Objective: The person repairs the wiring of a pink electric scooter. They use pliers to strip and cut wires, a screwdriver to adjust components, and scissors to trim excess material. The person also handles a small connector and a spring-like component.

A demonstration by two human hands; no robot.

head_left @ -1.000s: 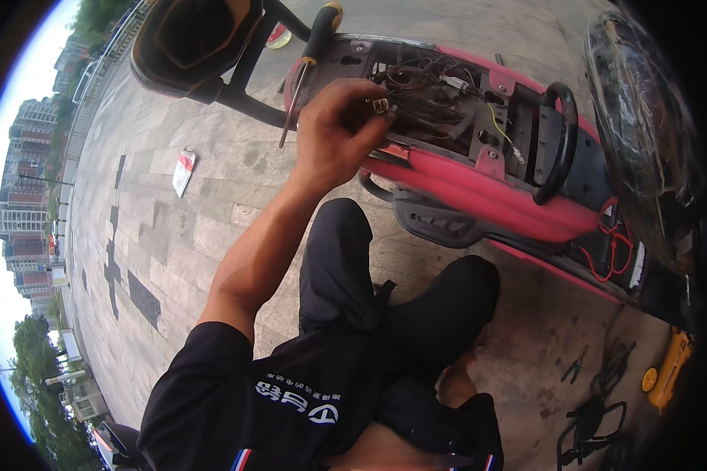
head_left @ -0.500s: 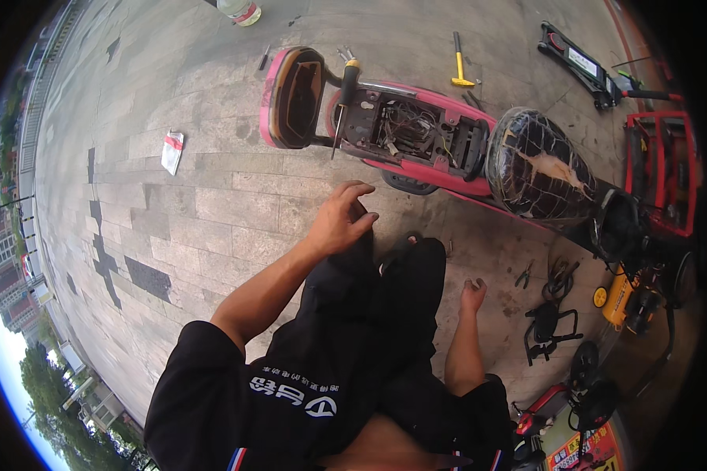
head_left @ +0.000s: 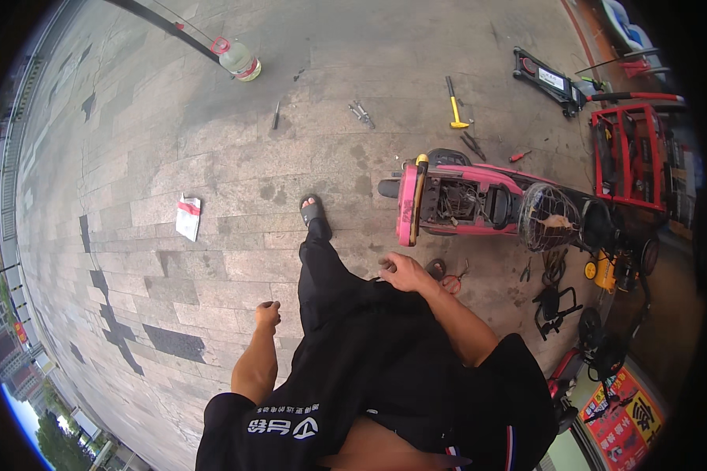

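Note:
My left hand [head_left: 268, 314] hangs at my left side, its fingers curled in with nothing seen in them. In front of my right thigh is my right hand [head_left: 403, 273], fingers loosely bent and a little apart, holding nothing visible. Beyond it, to the right, stands the pink electric scooter [head_left: 479, 174], apart from both hands. Its opened body shows a compartment with loose wires [head_left: 457, 200]. A yellow-handled screwdriver [head_left: 422, 160] lies across its tail end. A wire basket [head_left: 550, 218] with a dark torn covering sits toward its other end.
On the paving lie a yellow hammer [head_left: 453, 106], pliers [head_left: 473, 146], a red screwdriver [head_left: 519, 157] and a white packet [head_left: 188, 217]. A bottle [head_left: 239, 60] stands far off. At right are a floor jack [head_left: 547, 78], a red rack [head_left: 628, 153] and a yellow machine [head_left: 604, 271].
I have turned and stepped left, away from the scooter, which now appears farther right. My left hand has dropped to my side and curled; my right hand has swung forward.

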